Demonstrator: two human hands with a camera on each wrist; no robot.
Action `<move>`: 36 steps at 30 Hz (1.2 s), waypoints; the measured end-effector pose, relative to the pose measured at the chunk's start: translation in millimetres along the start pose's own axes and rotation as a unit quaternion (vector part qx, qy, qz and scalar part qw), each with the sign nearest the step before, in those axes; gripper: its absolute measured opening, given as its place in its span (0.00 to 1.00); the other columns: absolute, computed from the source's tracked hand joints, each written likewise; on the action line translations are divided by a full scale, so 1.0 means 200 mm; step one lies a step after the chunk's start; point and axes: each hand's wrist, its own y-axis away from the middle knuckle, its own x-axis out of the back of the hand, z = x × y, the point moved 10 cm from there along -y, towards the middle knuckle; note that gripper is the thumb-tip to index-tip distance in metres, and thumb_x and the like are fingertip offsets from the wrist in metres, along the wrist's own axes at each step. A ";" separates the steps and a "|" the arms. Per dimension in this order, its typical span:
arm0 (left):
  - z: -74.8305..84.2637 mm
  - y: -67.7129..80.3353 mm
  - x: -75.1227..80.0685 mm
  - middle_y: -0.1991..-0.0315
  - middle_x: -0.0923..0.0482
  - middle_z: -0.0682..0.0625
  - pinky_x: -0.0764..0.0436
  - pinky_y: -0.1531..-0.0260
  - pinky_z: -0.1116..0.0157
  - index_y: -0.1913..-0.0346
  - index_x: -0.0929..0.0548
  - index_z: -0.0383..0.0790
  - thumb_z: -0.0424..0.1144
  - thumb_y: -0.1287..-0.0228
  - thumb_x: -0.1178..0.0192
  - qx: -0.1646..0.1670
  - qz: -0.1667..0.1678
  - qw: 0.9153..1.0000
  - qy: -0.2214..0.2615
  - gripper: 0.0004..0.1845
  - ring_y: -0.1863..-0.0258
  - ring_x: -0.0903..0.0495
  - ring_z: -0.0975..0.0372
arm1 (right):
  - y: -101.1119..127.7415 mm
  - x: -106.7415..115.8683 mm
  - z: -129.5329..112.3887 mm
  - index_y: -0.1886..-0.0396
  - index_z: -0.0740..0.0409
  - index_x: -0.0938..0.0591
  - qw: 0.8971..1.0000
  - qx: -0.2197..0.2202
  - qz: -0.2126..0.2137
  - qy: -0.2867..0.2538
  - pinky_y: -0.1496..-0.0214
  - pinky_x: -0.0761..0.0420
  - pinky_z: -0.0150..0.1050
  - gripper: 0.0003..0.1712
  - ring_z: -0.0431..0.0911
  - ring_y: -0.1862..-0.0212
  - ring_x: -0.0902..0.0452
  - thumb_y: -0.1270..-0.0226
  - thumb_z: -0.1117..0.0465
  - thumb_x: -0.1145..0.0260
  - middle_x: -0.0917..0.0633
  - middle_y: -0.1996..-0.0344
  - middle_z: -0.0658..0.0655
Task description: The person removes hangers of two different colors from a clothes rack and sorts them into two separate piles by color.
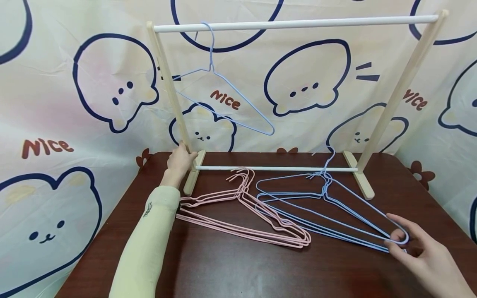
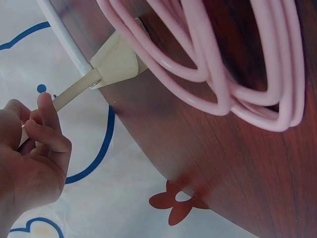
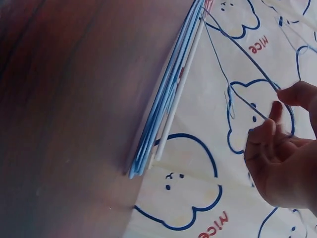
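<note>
On the dark wooden bench (image 1: pixel 231 265) a wooden rack (image 1: pixel 395 103) is stood, with one blue hanger (image 1: pixel 227 111) hung from its top rail. The rack's left post is gripped near its foot by the left hand (image 1: pixel 181 159), fingers (image 2: pixel 47 134) curled round it. Beside a pink hanger pile (image 1: pixel 242 211), the blue hanger stack (image 1: pixel 316 215) is lain flat; its right corner is pinched loosely by the right hand (image 1: pixel 421 252), remaining fingers relaxed.

Bright, even light with soft shadows; the head view bows at its edges, and the right wrist view is blurred.
</note>
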 end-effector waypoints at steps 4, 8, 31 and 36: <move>-0.01 0.00 0.00 0.56 0.18 0.35 0.20 0.67 0.57 0.42 0.31 0.35 0.45 0.28 0.46 0.001 0.000 1.000 -0.006 0.20 0.77 0.17 0.56 | -0.04 -0.09 0.14 0.33 0.60 0.30 0.993 -0.050 -0.096 0.035 0.74 0.34 0.30 0.30 0.33 0.75 0.32 0.29 0.52 0.35 0.23 0.64 0.49; -0.02 -0.01 -0.01 0.56 0.18 0.36 0.19 0.66 0.56 0.42 0.31 0.35 0.45 0.28 0.46 0.000 0.001 1.000 -0.004 0.20 0.77 0.17 0.56 | -0.06 -0.16 0.23 0.35 0.64 0.30 0.981 -0.079 -0.172 0.046 0.72 0.32 0.31 0.32 0.32 0.71 0.33 0.26 0.46 0.41 0.22 0.61 0.55; -0.01 -0.01 0.00 0.56 0.18 0.37 0.20 0.67 0.57 0.42 0.30 0.36 0.45 0.29 0.45 0.000 0.002 1.000 -0.002 0.20 0.77 0.17 0.57 | -0.11 -0.27 0.38 0.41 0.72 0.27 0.948 -0.044 -0.228 0.217 0.54 0.27 0.65 0.32 0.70 0.52 0.30 0.39 0.58 0.29 0.22 0.51 0.75; 0.00 -0.01 0.00 0.55 0.17 0.38 0.20 0.68 0.58 0.40 0.31 0.36 0.45 0.28 0.45 0.002 -0.001 1.000 0.002 0.21 0.78 0.18 0.58 | -0.10 -0.27 0.38 0.41 0.71 0.27 0.943 -0.037 -0.221 0.245 0.56 0.26 0.63 0.29 0.70 0.53 0.30 0.39 0.62 0.30 0.22 0.51 0.74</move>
